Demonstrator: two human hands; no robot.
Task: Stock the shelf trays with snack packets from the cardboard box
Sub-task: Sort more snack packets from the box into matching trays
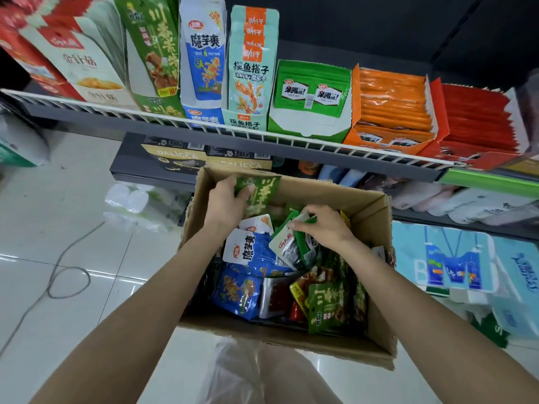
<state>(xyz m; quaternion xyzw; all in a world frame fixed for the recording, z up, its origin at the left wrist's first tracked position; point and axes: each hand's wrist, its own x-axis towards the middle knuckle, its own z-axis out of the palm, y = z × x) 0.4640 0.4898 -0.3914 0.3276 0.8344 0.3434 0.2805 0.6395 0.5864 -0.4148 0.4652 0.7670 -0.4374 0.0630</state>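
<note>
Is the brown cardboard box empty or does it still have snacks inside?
Not empty. The brown cardboard box holds many packets, like a blue-and-white snack packet.

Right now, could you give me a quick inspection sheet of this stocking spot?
Surface: glossy tiled floor; wire-fronted shelf above.
Job's things: open cardboard box holding mixed snack packets; display trays on the shelf, among them a green tray and an orange tray.
Clutter: clear plastic bag near the box; wrapped white rolls on the floor.
Hands: left hand grips a green packet; right hand pinches small packets in the box.
Cables: grey cable looped on the floor.
Surroundings: lower shelves with boxed goods and blue packs.
</note>
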